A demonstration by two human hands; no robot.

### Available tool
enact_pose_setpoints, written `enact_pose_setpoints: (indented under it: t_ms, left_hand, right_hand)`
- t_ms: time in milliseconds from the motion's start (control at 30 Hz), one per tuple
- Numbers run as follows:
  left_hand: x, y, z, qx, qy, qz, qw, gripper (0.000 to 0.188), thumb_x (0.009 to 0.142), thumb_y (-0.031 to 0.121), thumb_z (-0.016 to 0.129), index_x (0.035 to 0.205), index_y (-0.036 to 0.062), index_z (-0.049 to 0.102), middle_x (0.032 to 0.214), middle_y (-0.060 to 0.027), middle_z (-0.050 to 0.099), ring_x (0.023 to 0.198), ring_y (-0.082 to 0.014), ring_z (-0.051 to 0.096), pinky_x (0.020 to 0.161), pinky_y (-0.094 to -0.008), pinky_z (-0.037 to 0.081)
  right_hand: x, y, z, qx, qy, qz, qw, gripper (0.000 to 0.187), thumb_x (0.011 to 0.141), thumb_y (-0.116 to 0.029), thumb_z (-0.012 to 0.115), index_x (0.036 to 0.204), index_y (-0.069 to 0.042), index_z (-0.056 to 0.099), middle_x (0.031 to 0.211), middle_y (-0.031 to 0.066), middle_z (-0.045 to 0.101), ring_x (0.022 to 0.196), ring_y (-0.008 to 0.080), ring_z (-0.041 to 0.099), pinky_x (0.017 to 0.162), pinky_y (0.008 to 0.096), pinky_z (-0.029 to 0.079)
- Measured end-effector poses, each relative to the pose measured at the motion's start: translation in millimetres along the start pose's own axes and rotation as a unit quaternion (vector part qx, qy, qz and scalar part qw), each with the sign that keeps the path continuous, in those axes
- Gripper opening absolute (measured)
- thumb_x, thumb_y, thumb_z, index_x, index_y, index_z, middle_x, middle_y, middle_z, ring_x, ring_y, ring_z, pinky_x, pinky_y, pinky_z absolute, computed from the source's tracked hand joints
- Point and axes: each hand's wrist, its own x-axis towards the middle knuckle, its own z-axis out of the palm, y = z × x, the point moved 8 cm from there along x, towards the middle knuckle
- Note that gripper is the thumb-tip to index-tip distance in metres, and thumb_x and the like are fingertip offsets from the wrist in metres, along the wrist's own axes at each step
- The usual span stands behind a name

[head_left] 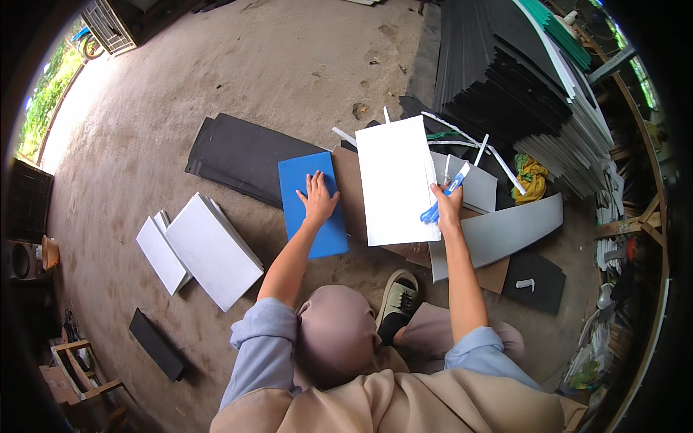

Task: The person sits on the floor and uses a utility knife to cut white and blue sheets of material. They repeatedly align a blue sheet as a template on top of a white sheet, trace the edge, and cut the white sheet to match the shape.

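A blue rectangular sheet (pixel 299 224) lies on the ground in front of me. My left hand (pixel 317 198) rests flat on it with fingers spread. To its right is a white rectangular sheet (pixel 395 180), apparently raised over brown cardboard (pixel 351 195). My right hand (pixel 449 206) is at the white sheet's right edge, closed around a blue box cutter (pixel 453 185) that points up and to the right. Whether those fingers also pinch the sheet's edge is hard to make out.
Black sheets (pixel 242 159) lie behind the blue one, and stacked white boards (pixel 213 252) at left. A grey curved piece (pixel 505 229), white strips (pixel 482 150) and a yellow cloth (pixel 530 178) sit at right. Tall black sheet stacks (pixel 498 86) stand behind; a black block (pixel 157 344) lies lower left.
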Motion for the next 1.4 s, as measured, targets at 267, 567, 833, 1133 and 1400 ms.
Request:
enact_pose_setpoints:
  t_ms: [267, 567, 833, 1133, 1400]
  left_hand:
    - [-18, 130, -60, -0.536, -0.147, 0.096, 0.826, 0.063, 0.085, 0.039, 0.047, 0.131, 0.0031, 0.022, 0.111, -0.0128, 0.048, 0.103, -0.0234, 0.049, 0.086, -0.0347, 0.039]
    - [-60, 218, -207, -0.488, 0.033, 0.267, 0.830, 0.039, 0.072, 0.012, 0.068, 0.104, 0.0044, 0.047, 0.092, -0.0087, 0.056, 0.082, -0.0154, 0.056, 0.067, -0.0261, 0.046]
    - [-75, 196, -151, -0.366, 0.099, 0.298, 0.876, 0.027, 0.068, 0.009, 0.068, 0.091, 0.0042, 0.055, 0.085, -0.0061, 0.060, 0.080, -0.0142, 0.057, 0.071, -0.0265, 0.045]
    - [-88, 223, -159, -0.121, 0.108, 0.311, 0.937, 0.036, 0.061, 0.023, 0.070, 0.095, 0.0150, 0.058, 0.089, -0.0026, 0.060, 0.084, -0.0171, 0.058, 0.077, -0.0371, 0.036]
    - [-104, 270, -142, 0.075, 0.097, 0.424, 0.897, 0.034, 0.071, 0.030, 0.063, 0.100, 0.0144, 0.053, 0.090, -0.0056, 0.058, 0.088, -0.0226, 0.056, 0.077, -0.0407, 0.038]
  right_hand:
    - [-23, -56, -52, 0.170, -0.008, -0.033, 0.985, 0.036, 0.072, -0.005, 0.066, 0.096, -0.006, 0.039, 0.089, 0.0036, 0.043, 0.081, 0.0121, 0.046, 0.074, 0.0267, 0.037]
    - [-65, -37, -67, 0.157, -0.060, -0.045, 0.985, 0.026, 0.075, 0.001, 0.057, 0.090, -0.007, 0.038, 0.086, 0.0045, 0.050, 0.083, 0.0129, 0.052, 0.074, 0.0259, 0.042]
    - [-113, -30, -83, 0.382, -0.165, 0.158, 0.896, 0.021, 0.078, -0.004, 0.042, 0.095, -0.008, 0.031, 0.095, 0.0132, 0.046, 0.078, 0.0335, 0.058, 0.066, 0.0450, 0.052]
    - [-124, -11, -114, 0.366, -0.160, 0.191, 0.897, 0.026, 0.077, 0.007, 0.039, 0.100, -0.002, 0.030, 0.100, 0.0167, 0.042, 0.079, 0.0350, 0.058, 0.069, 0.0432, 0.052]
    - [-125, -29, -99, 0.150, -0.186, 0.080, 0.968, 0.019, 0.086, -0.007, 0.042, 0.104, -0.002, 0.040, 0.080, 0.0104, 0.052, 0.057, 0.0198, 0.059, 0.048, 0.0280, 0.048]
